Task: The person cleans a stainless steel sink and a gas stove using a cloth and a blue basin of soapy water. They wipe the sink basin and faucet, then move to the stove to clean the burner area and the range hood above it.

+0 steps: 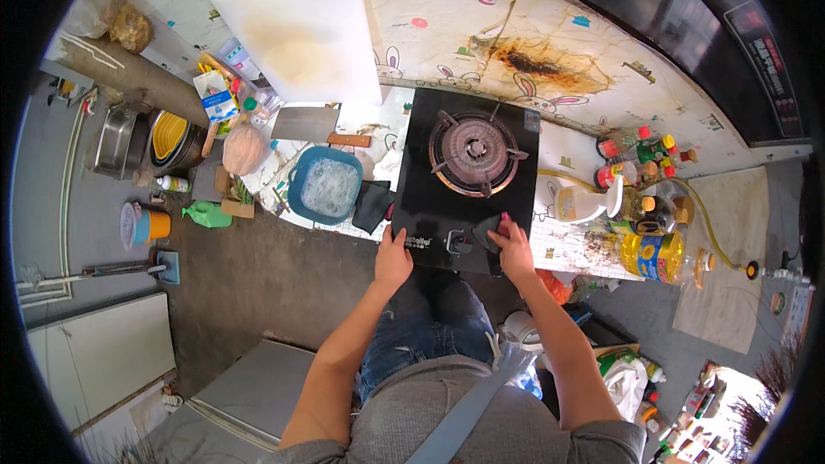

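Before me a black single-burner gas stove (pixel 412 174) sits on the counter, its round burner (pixel 475 147) and pan supports toward the back. My right hand (pixel 515 254) holds a dark cloth (pixel 485 234) with a pink part against the front right of the stove top. The control knob (pixel 459 243) is just left of that cloth. At the stove's front left corner, my left hand (pixel 394 261) grips the edge, thumb on top. Left of the stove stands a blue basin (pixel 295 190) of foamy water, with another dark cloth (pixel 372 206) between the two.
A cleaver (pixel 306 124) lies behind the basin, below a leaning white cutting board (pixel 309 32). Right of the stove are a white spray bottle (pixel 577 203), an oil bottle (pixel 651 258) and several sauce bottles (pixel 651 206). A yellow hose (pixel 706 219) runs behind them. Brown stains mark the wall (pixel 541 67).
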